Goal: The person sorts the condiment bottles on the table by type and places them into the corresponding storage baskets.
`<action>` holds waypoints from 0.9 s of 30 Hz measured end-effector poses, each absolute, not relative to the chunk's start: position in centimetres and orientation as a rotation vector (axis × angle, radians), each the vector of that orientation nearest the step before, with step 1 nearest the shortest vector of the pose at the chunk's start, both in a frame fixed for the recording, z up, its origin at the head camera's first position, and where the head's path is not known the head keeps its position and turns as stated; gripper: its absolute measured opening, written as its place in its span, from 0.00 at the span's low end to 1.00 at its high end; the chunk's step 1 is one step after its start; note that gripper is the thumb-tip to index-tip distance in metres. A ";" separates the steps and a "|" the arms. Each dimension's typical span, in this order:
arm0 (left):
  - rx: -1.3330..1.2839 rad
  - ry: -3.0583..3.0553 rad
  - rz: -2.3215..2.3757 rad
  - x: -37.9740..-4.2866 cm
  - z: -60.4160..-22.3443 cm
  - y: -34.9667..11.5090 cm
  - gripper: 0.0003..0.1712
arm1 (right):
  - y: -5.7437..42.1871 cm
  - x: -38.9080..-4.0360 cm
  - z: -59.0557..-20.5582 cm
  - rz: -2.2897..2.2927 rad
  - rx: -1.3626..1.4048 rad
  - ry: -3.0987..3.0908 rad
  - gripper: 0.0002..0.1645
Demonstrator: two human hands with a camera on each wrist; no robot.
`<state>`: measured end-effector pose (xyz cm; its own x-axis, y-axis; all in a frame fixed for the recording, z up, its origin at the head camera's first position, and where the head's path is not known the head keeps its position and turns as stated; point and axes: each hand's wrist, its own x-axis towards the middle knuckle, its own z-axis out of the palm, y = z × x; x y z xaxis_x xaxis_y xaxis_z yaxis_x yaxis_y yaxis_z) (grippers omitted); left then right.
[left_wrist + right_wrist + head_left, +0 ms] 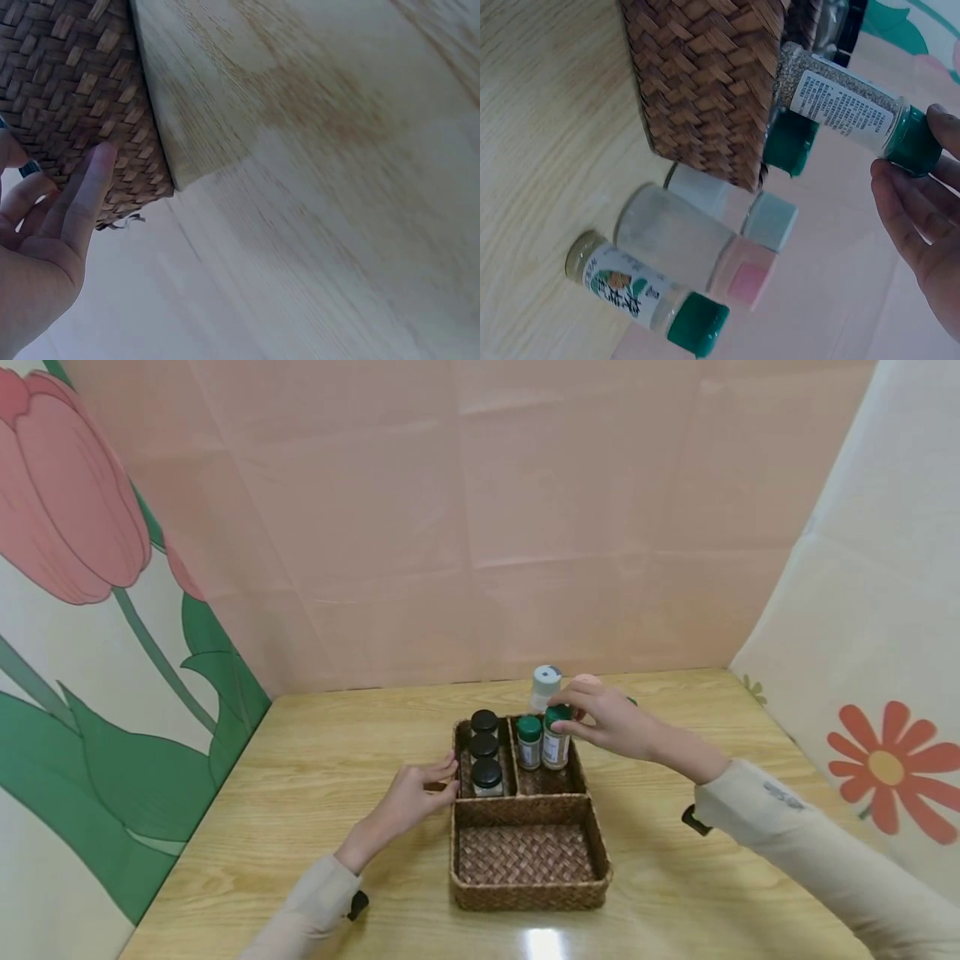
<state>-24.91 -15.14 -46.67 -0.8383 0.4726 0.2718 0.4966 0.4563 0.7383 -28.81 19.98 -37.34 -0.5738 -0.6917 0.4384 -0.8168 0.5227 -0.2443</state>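
A brown woven basket (pixel 531 896) with three compartments stands on the table. My left hand (pixel 408 797) touches its left wall; in the left wrist view a straight finger (pixel 88 196) lies against the weave. My right hand (pixel 611 722) pinches the green cap of a spice bottle (pixel 555 750) over the back right compartment. The right wrist view shows this bottle (pixel 844 101) filled with grey-brown grains, tilted, with a white printed label. Beside it, another green-capped bottle (pixel 529 745) stands in that compartment. Three black-lidded jars (pixel 485 746) line the back left compartment.
Behind the basket stands a container with a pale blue lid (pixel 546 678). The right wrist view also shows a pink-lidded container (pixel 679 232) and a green-capped bottle (pixel 630 289) on the table. The wide front compartment (pixel 525 853) shows its woven floor.
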 end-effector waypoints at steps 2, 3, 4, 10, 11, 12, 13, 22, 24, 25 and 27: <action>-0.887 -2.658 -1.348 -24.9 -46.7 -15.0 0.22 | 19.8 -28.9 -37.8 0.636 1.287 -2.470 0.21; -0.888 -2.657 -1.345 -24.9 -46.8 -15.0 0.22 | 19.7 -29.0 -38.0 0.642 1.293 -2.471 0.21; -0.887 -2.658 -1.343 -24.8 -46.7 -14.9 0.22 | 19.6 -29.0 -38.1 0.646 1.295 -2.476 0.21; -0.897 -2.645 -1.326 -24.8 -46.7 -14.6 0.23 | 19.1 -29.1 -38.9 0.651 1.292 -2.521 0.22; -0.901 -2.641 -1.321 -24.8 -46.7 -14.6 0.23 | 19.1 -29.1 -39.1 0.647 1.294 -2.526 0.22; -0.905 -2.638 -1.313 -24.9 -46.7 -14.5 0.23 | 19.0 -29.1 -39.2 0.639 1.295 -2.532 0.22; -0.908 -2.636 -1.315 -24.9 -46.7 -14.4 0.23 | 19.0 -29.1 -39.4 0.633 1.296 -2.534 0.22; -0.905 -2.621 -1.324 -24.7 -46.6 -14.0 0.22 | 18.8 -29.1 -40.6 0.636 1.370 -2.523 0.22; -0.898 -2.621 -1.312 -24.6 -46.5 -13.8 0.22 | 18.8 -29.1 -40.8 0.662 1.378 -2.542 0.21; -0.895 -2.622 -1.304 -24.6 -46.5 -13.8 0.22 | 18.9 -29.1 -40.9 0.659 1.380 -2.548 0.21; -0.888 -2.629 -1.292 -24.5 -46.5 -13.7 0.22 | 19.0 -29.2 -41.2 0.639 1.380 -2.548 0.21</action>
